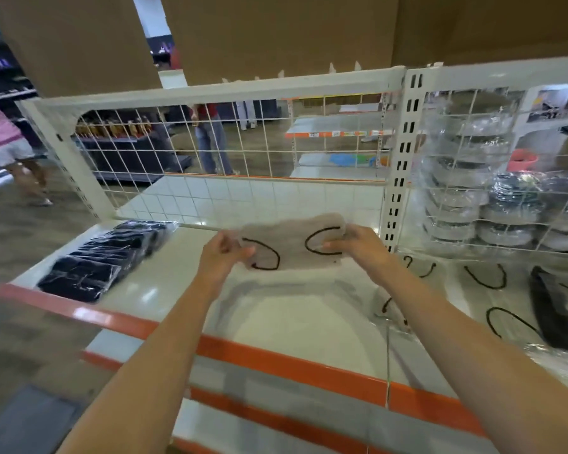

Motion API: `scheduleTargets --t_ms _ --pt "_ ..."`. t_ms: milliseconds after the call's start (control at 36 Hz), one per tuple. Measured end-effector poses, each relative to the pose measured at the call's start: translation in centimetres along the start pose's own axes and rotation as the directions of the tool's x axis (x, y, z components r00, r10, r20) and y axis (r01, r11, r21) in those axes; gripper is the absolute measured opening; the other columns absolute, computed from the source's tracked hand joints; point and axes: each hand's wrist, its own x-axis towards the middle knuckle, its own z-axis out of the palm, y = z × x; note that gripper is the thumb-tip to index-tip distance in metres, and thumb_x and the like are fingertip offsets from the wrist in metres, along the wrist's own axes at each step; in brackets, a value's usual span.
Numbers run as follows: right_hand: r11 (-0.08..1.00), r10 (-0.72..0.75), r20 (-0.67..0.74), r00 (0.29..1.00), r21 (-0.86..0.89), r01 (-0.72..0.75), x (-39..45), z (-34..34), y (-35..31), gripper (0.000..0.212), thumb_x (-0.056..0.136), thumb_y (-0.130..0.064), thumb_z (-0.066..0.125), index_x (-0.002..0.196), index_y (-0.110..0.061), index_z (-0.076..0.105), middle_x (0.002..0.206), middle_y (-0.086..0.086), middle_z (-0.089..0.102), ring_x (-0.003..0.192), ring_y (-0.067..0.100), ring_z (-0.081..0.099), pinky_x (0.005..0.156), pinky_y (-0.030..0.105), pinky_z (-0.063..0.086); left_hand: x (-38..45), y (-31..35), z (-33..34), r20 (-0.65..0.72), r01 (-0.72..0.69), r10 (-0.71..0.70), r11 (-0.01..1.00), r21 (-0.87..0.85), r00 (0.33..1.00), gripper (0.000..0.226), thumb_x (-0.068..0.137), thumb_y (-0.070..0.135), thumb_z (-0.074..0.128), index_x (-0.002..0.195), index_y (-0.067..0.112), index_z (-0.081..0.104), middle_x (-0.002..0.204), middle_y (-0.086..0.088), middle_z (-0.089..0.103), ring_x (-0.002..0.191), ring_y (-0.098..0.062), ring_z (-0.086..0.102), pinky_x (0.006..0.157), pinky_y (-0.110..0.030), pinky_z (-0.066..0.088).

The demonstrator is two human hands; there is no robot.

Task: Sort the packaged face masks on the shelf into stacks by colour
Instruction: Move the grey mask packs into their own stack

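Head view: left hand (225,253) and right hand (358,245) each pinch one end of grey mask (292,244), held above shelf (164,290) centre. Black stack (102,257) lies at left. Step: placing grey mask. Next: lower flat, start grey stack apart from black.

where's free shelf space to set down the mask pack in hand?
Both hands, left and right, grip the grey mask pack over the shelf. Bare patches: under and in front of it down to the orange edge strip, and between it and the black mask row. Crowded on the right, where loose packs lie.
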Motion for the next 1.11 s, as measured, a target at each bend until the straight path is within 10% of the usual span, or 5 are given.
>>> scheduleTargets --t_ms 528,667,778,944,1111 --pt "0.989 0.108 -0.117 0.987 -0.086 -0.118 0.6 1.6 6.1 0.029 0.076 0.012 0.062 0.089 -0.011 0.051 0.087 0.002 0.054 0.084 0.017 0.051 0.073 0.024 0.042 -0.7 -6.1 2.0 -0.047 0.112 -0.106 0.985 0.135 0.993 0.042 0.073 -0.007 0.073 0.100 0.007 0.044 0.087 0.006 0.047 0.078 -0.001 0.046 0.053 -0.002 0.042" --pt "0.967 0.171 -0.097 0.980 -0.176 -0.186 0.5 2.5 7.0 0.026 0.079 0.003 0.062 0.083 -0.012 0.041 0.077 0.005 0.038 0.070 0.017 0.038 0.052 0.021 0.031 -1.1 -7.7 1.8 0.020 0.237 -0.241 0.964 0.124 0.970 0.041 0.059 0.018 0.072 0.093 0.019 0.049 0.100 -0.006 0.061 0.096 -0.028 0.062 0.077 -0.046 0.056" --pt "0.914 0.189 -0.065 0.980 -0.354 -0.199 1.5 4.0 6.4 0.024 0.081 -0.011 0.066 0.085 -0.011 0.042 0.081 0.002 0.041 0.074 0.015 0.039 0.057 0.024 0.031 0.3 -6.6 0.7 -0.021 0.207 -0.212 0.925 0.319 0.977 0.027 0.080 0.003 0.062 0.095 0.012 0.042 0.085 0.000 0.050 0.074 -0.012 0.051 0.054 -0.016 0.039" --pt "0.840 0.259 -0.004 0.966 -0.492 -0.228 3.8 8.6 4.9 0.027 0.077 -0.016 0.070 0.095 -0.005 0.053 0.088 0.003 0.051 0.084 0.020 0.049 0.071 0.031 0.038 3.7 -5.6 -4.1 -0.012 0.170 -0.201 0.794 0.584 0.980 0.029 0.080 0.001 0.058 0.097 0.011 0.037 0.080 0.002 0.045 0.076 -0.018 0.049 0.052 -0.021 0.033" --pt "0.810 0.276 -0.014 0.961 -0.535 -0.240 6.8 15.8 4.7 0.025 0.079 -0.010 0.067 0.071 -0.015 0.044 0.073 -0.002 0.047 0.080 0.021 0.048 0.055 0.023 0.034 6.9 -5.2 -9.5 0.049 -0.026 -0.068 0.309 0.951 0.997 0.049 0.083 0.016 0.062 0.124 0.005 0.036 0.123 -0.013 0.041 0.114 -0.030 0.049 0.086 -0.036 0.044"
